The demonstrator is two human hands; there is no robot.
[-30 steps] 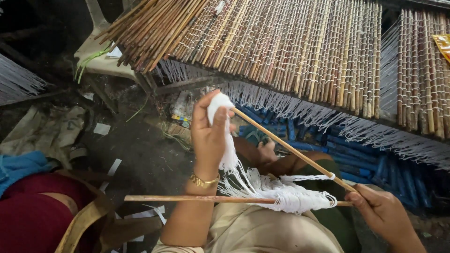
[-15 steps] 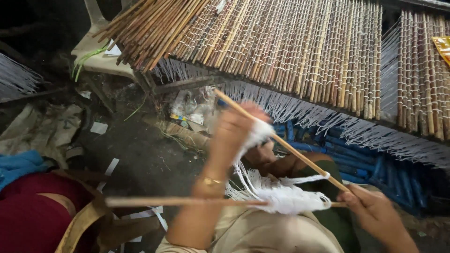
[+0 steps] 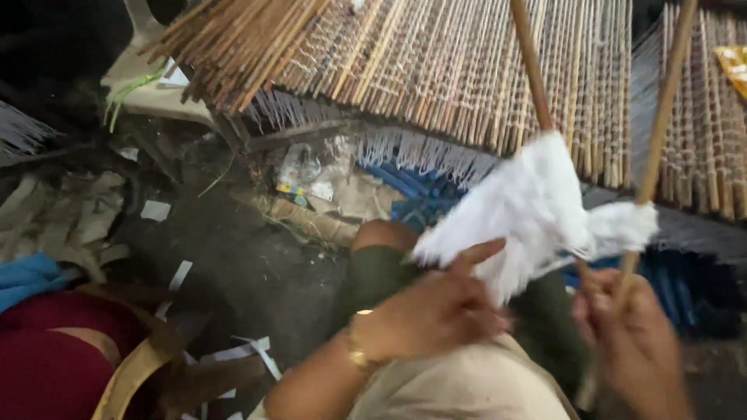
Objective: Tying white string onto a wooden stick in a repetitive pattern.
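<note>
My right hand (image 3: 634, 342) is closed around the lower ends of two bamboo sticks (image 3: 657, 117), both standing nearly upright in front of the woven stick mat (image 3: 436, 70). A white thread bundle (image 3: 537, 206) is wound across the sticks, above my lap. My left hand (image 3: 436, 307) is partly open, fingers touching the bundle's lower edge; motion blur hides whether it grips any strands.

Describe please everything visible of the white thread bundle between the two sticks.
The white thread bundle is a soft, fluffy mass of loose strands, blurred by motion. It hangs across two thin wooden sticks that point upward. The left hand touches its lower edge; the right hand grips the sticks below.
</note>
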